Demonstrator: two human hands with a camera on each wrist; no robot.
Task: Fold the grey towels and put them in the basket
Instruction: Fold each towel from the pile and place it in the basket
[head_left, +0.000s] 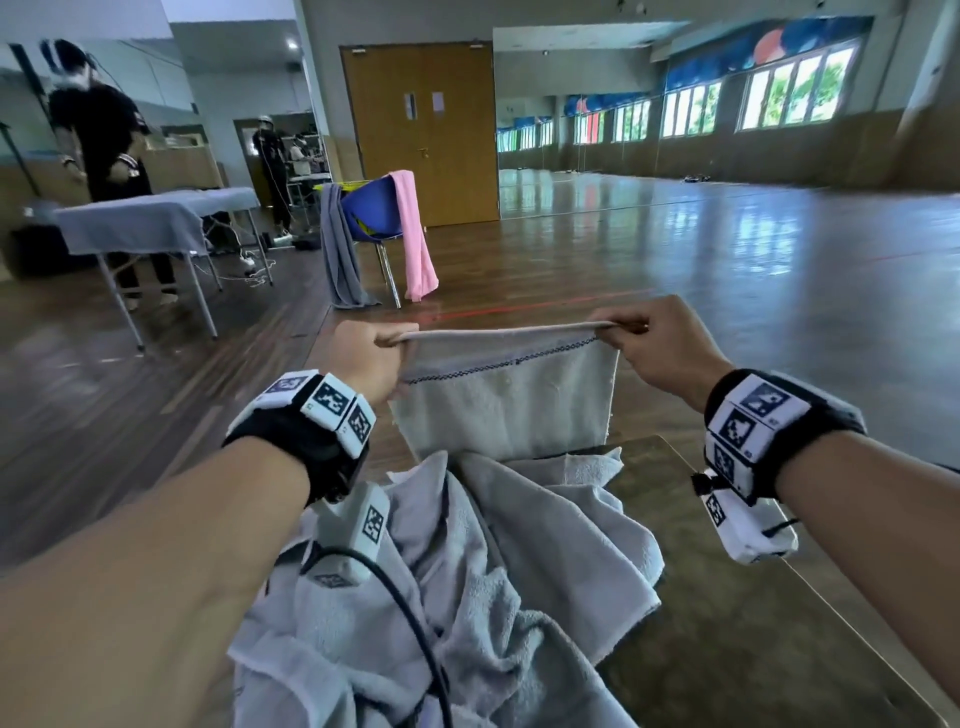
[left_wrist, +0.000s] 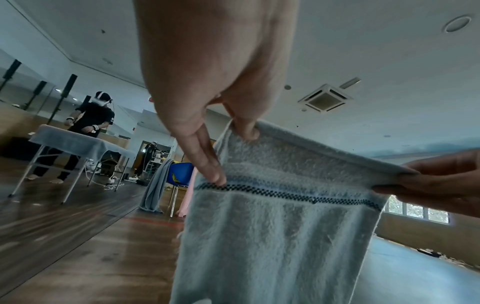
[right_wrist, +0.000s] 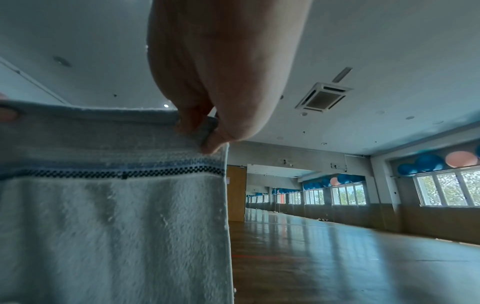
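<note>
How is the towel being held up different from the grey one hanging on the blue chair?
The held towel is stretched taut between the left hand and right hand; the chair towel hangs limp, trailing to the floor. The held one looks paler, with a dark checked stripe; the chair one is darker. Both are towelling.

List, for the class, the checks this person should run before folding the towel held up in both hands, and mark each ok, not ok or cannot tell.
1. Left hand pinches a top corner of the held towel: ok.
2. Right hand pinches the other corner: ok.
3. Top edge taut and level: ok.
4. Table bare for laying it down: not ok, the towel pile covers much of it.
5. Basket within reach: cannot tell, none in view.
</note>
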